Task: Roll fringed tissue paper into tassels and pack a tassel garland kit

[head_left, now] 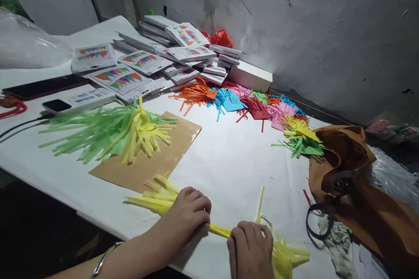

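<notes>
Near the table's front edge lies a yellow paper tassel point(220, 229), its middle rolled into a narrow band and its fringe spread at both ends. My left hand point(191, 213) closes round its left part, fingers curled down. Around its right part my right hand point(251, 246) is curled too, with a loose yellow strip standing up behind it. The band runs taut between the two hands. Behind my left hand, a green fringed tassel point(94, 128) and another yellow one point(144, 133) rest on a brown paper sheet point(131, 174).
Printed packets point(122, 79) are piled at the back left, by a phone point(46, 86) and a white device point(80, 101). Coloured tassels point(258, 107) line the wall beside a white box point(251, 76). A brown bag point(366, 192) and a crumpled cloth point(337, 242) are at the right.
</notes>
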A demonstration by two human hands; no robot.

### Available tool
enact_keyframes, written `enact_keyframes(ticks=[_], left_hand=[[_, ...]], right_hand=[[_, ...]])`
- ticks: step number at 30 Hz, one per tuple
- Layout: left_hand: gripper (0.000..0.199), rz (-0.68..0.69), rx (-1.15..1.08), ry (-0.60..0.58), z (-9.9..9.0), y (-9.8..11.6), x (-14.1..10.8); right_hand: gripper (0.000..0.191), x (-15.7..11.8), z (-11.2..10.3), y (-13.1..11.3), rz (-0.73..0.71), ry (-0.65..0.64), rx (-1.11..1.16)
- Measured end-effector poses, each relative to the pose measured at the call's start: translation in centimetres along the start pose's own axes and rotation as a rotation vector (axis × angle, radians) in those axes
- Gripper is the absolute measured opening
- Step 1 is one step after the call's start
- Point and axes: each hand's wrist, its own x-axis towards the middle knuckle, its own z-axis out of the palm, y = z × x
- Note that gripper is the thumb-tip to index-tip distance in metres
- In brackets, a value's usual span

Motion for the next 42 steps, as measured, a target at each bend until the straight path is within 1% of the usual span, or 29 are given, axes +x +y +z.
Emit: enact_keyframes(ticks=[4, 9, 13, 16, 18, 20, 22, 23, 25, 27, 28, 30, 32, 33, 35, 37, 39, 41, 42], left_hand=[[0.02, -0.024, -0.032, -0.004, 0.0, 0.2, -0.1], [0.02, -0.098, -0.062, 0.017, 0.5, 0.4, -0.3], [0.015, -0.182, 0.001, 0.024, 1.1, 0.7, -0.2], [0.012, -0.191, 0.063, 0.002, 1.3, 0.5, 0.1], [0.014, -0.139, 0.1, 0.013, 1.4, 0.2, 0.3], [0.017, -0.002, 0.144, 0.019, 1.5, -0.1, 0.3], [0.016, 0.159, 0.211, -0.004, 1.6, -0.3, 0.2], [0.016, 0.219, 0.252, -0.016, 1.7, -0.3, 0.2], [0.018, 0.273, 0.333, -0.013, 2.0, -0.2, 0.4], [0.023, 0.275, 0.365, 0.0, 2.4, -0.1, 0.7], [0.023, 0.247, 0.35, -0.008, 2.5, 0.0, 1.0], [0.018, 0.112, 0.267, -0.072, 2.2, 0.4, 1.4], [0.014, -0.062, 0.112, -0.174, 1.2, 1.0, 1.5], [0.013, -0.134, 0.006, -0.227, 0.4, 1.4, 1.5], [0.02, -0.238, -0.252, -0.322, -1.4, 2.4, 1.2], [0.027, -0.338, -0.508, -0.385, -2.8, 3.4, 0.9], [0.034, -0.442, -0.715, -0.416, -3.2, 4.2, 0.8], [0.044, -0.505, -0.926, -0.443, -2.6, 4.7, 1.0], [0.049, -0.504, -1.035, -0.456, -2.1, 5.0, 1.2]], right_hand=[[0.03, 0.2, 0.0, 0.1, 0.002, -0.008, 0.027], [0.034, 0.4, 0.1, 0.2, 0.033, -0.063, 0.011], [0.033, 0.7, -0.2, 0.1, 0.094, -0.128, -0.081], [0.026, 1.3, -0.6, 0.0, 0.137, -0.186, -0.122], [0.023, 1.7, -0.8, -0.1, 0.174, -0.193, -0.097], [0.024, 2.0, -0.9, -0.3, 0.161, -0.161, -0.029], [0.027, 2.0, -0.9, -0.6, 0.067, -0.104, 0.041], [0.029, 1.9, -0.8, -0.7, 0.005, -0.077, 0.064], [0.027, 1.8, -0.6, -1.1, -0.078, -0.037, 0.078], [0.023, 1.8, -0.2, -1.5, -0.084, -0.014, 0.068], [0.023, 1.8, 0.0, -1.6, -0.075, -0.007, 0.061], [0.029, 2.0, 0.3, -1.8, -0.079, 0.024, 0.04], [0.038, 2.2, 0.2, -1.8, -0.124, 0.067, 0.018], [0.04, 2.3, 0.0, -1.8, -0.16, 0.096, 0.006], [0.034, 2.4, -1.0, -1.9, -0.245, 0.192, -0.029], [0.026, 2.5, -2.3, -2.3, -0.307, 0.31, -0.072], [0.026, 2.7, -3.7, -2.8, -0.326, 0.385, -0.116], [0.025, 3.1, -5.1, -3.3, -0.278, 0.41, -0.102], [0.024, 3.2, -5.7, -3.5, -0.232, 0.415, -0.059]])
